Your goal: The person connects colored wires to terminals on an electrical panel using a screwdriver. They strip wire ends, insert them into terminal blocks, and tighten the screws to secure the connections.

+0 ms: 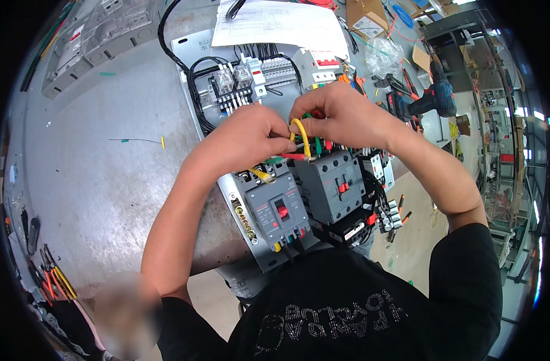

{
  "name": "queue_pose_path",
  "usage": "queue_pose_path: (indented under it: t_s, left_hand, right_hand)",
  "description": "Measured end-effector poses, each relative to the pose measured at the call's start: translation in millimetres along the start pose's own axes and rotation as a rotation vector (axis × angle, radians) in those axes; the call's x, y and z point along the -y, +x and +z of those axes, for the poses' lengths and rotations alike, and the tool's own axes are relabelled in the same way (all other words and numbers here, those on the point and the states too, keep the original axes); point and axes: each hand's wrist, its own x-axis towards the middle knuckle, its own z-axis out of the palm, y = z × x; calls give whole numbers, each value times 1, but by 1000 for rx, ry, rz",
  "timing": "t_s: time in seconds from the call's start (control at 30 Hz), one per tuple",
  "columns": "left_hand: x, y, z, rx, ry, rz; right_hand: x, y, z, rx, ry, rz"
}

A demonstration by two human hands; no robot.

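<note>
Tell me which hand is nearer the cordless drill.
Right. The right hand is at the yellow wire loop, left of the drill in the picture; the left hand is farther left, beyond the right hand.

Hand Access and Obstructions

Left approach: the metal tabletop offers a wide route; a thin wire offcut lies on it. A black cable bundle borders the mounting plate here. Far approach: paper sheets overlie part of the plate's edge. Right approach: the right forearm obstructs, with a cordless drill beyond. Centre: the left hand, right hand and yellow cable loop fill the space. Near approach: the circuit breaker fronts are reachable between the forearms.
</note>
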Motion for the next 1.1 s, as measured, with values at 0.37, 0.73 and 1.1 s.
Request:
queue_pose_path:
  t_s: [0.37,0.73,1.1]
  left_hand:
    - [8,-3,15,-209,110,190]
    - [3,2,27,-328,-52,-34]
    - [3,-5,2,-131,-256,-43]
  right_hand:
    - [-7,0,14,-122,-84,-104]
    - [-12,13,31,-339,-153,-140]
    - [-20,-2,-2,-40,374,-98]
